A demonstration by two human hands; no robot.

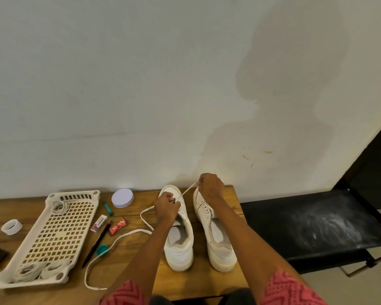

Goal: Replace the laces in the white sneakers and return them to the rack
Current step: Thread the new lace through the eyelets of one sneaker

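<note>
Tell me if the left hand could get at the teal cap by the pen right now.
Probably not at once: the left hand is pinching the lace at the left sneaker. Nothing covers the teal cap itself.

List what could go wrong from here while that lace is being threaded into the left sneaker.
1. The lace trails loose across the table past the teal cap and pen; a hard pull by the right hand might drag them.
2. The left hand steadies the left sneaker; the right sneaker stands free and could tip.
</note>
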